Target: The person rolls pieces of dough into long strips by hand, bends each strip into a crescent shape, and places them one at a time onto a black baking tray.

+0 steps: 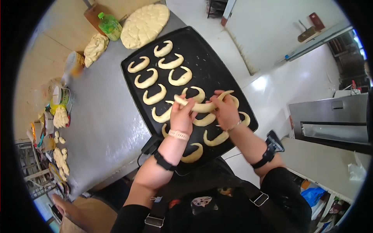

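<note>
A curved, raw dough crescent (204, 107) is held up over the black baking tray (202, 54), one end in each of my hands. My left hand (182, 116) has its fingers closed around the left part, with the tip poking out above. Fingers of my right hand (226, 110) pinch the other side, and that tapered tip sticks out past them. Several more dough crescents (180, 76) lie on the tray in rows. Some of them are partly hidden beneath my hands and forearms.
The tray rests partly on a steel table (101, 116). A large dough slab (145, 25), a dough lump (96, 49) and a green bottle (110, 26) stand along the back. Smaller dough pieces (61, 161) lie at the left edge. Another person's hand (66, 209) shows at lower left.
</note>
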`<state>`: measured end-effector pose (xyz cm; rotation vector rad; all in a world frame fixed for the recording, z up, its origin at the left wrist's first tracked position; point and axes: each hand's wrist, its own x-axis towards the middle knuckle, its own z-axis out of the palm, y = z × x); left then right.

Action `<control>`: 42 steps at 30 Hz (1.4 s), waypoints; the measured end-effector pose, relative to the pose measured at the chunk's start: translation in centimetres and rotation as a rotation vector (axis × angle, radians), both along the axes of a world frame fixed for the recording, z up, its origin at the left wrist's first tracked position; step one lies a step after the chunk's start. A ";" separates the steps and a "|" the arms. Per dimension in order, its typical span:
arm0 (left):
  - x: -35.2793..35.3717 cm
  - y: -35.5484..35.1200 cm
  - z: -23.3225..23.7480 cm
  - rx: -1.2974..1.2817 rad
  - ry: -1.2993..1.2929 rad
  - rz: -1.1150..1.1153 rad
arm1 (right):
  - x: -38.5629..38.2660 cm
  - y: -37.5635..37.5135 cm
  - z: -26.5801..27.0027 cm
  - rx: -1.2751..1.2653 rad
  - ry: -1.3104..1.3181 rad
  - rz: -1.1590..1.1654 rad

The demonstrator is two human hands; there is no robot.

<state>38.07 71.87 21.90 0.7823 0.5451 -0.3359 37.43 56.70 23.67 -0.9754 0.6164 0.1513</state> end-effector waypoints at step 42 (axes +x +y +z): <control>-11.5 55.2 -3.3 1.630 0.682 0.518 | 5.7 -4.1 -2.5 -1.411 -0.477 0.623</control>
